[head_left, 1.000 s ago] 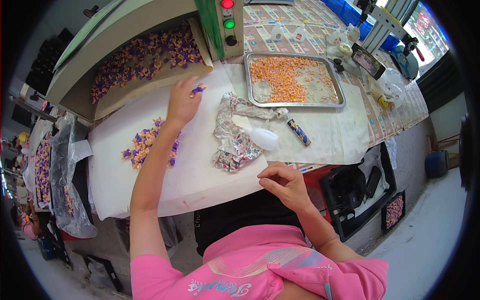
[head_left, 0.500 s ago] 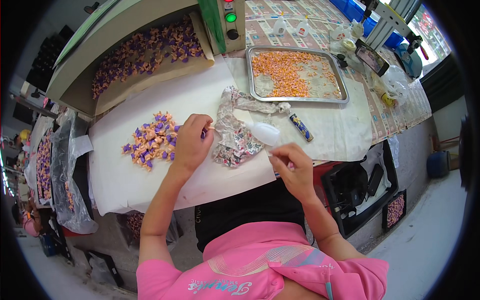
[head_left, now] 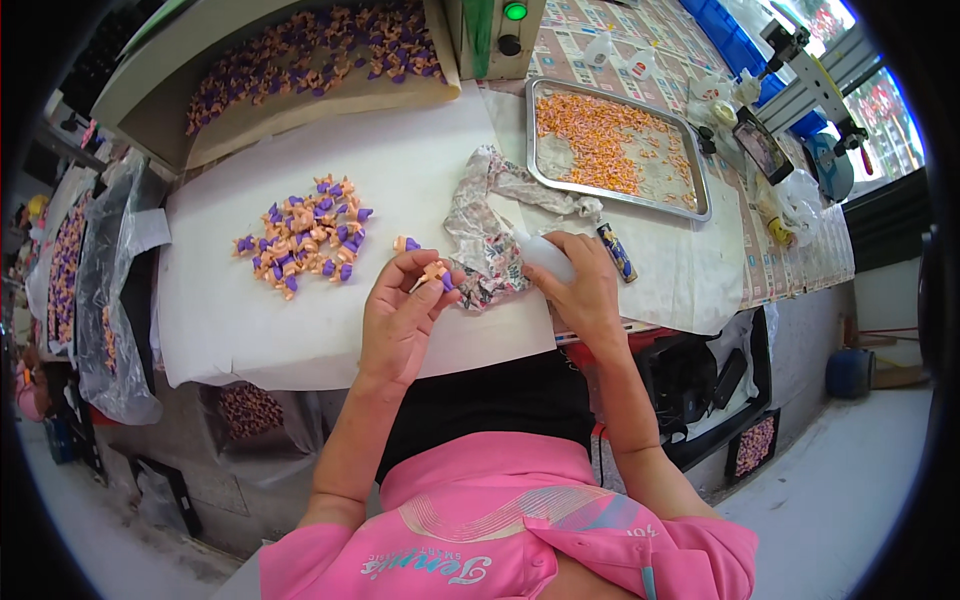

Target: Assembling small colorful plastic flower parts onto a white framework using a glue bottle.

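Peach-and-purple figurine [head_left: 437, 274] sat pinched in left fingers [head_left: 418, 300], probably for steadiness — right fingers [head_left: 578, 248] curled around the white bottle [head_left: 548, 258].

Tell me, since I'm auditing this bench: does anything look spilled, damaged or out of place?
Nothing looks plainly spilled or damaged. The patterned cloth lies crumpled on the white sheet, which looks untidy. One peach-and-purple piece appears apart from the pile, just beyond the left hand; whether they touch is unclear.
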Demonstrator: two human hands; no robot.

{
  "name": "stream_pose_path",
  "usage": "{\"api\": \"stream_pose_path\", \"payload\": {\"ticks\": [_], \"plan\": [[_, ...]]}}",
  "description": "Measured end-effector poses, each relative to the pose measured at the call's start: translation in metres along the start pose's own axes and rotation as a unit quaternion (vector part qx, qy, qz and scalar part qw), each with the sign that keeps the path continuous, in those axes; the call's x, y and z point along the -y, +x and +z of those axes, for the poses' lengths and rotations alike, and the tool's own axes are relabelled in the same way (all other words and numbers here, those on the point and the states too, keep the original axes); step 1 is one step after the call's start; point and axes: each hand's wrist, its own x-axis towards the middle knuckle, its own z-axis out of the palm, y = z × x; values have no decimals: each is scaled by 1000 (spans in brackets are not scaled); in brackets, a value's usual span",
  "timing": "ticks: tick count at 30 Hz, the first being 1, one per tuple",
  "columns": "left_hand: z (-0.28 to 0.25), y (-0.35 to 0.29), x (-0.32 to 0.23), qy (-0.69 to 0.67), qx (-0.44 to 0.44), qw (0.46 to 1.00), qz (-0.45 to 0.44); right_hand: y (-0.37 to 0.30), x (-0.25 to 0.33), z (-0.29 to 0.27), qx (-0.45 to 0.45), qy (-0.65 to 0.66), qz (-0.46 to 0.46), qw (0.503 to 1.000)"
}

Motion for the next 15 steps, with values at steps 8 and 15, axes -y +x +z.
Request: {"api": "stream_pose_path", "payload": {"ticks": [8, 15], "plan": [[-31, -8, 18, -55, -7, 997, -50, -25, 18, 18, -10, 200, 74, 977], [-37, -3, 32, -8, 7, 999, -45, -50, 27, 20, -12, 380, 148, 913]]}}
